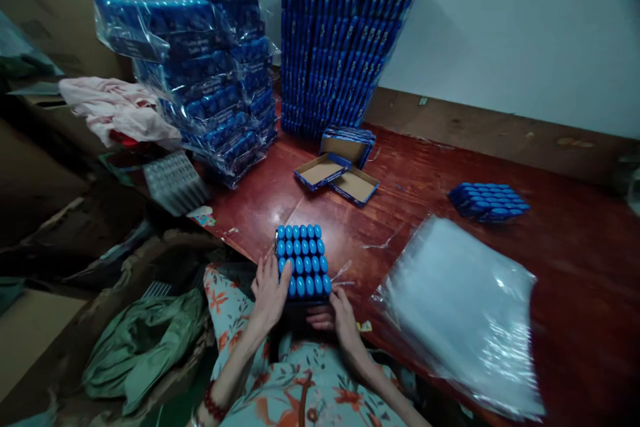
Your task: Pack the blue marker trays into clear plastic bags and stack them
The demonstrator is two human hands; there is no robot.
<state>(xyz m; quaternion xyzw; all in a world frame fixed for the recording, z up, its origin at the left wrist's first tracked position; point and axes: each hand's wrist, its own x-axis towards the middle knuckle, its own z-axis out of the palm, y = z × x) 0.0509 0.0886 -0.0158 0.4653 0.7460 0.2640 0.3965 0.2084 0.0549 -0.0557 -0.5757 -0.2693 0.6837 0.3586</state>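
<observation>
A shallow box of glossy blue oval pieces (302, 260), set in tidy rows, is at the table's near edge in front of me. My left hand (270, 290) grips its left side, with the thumb lying over the nearest pieces. At the lower right corner, my right hand (340, 319) holds the box, its thumb at the corner and the other fingers curled below. The underside of the box is hidden. Beyond it lie two open shallow blue cartons with brown insides, a left carton (320, 172) and a right carton (356, 185).
Plastic-wrapped blue packs (200, 80) are piled at the left, beside a tall stack of blue cartons (340, 47). Clear plastic bags (460, 307) lie on the red table (410, 187) at right, near another blue pack (489, 201). A pink cloth (117, 107) sits far left.
</observation>
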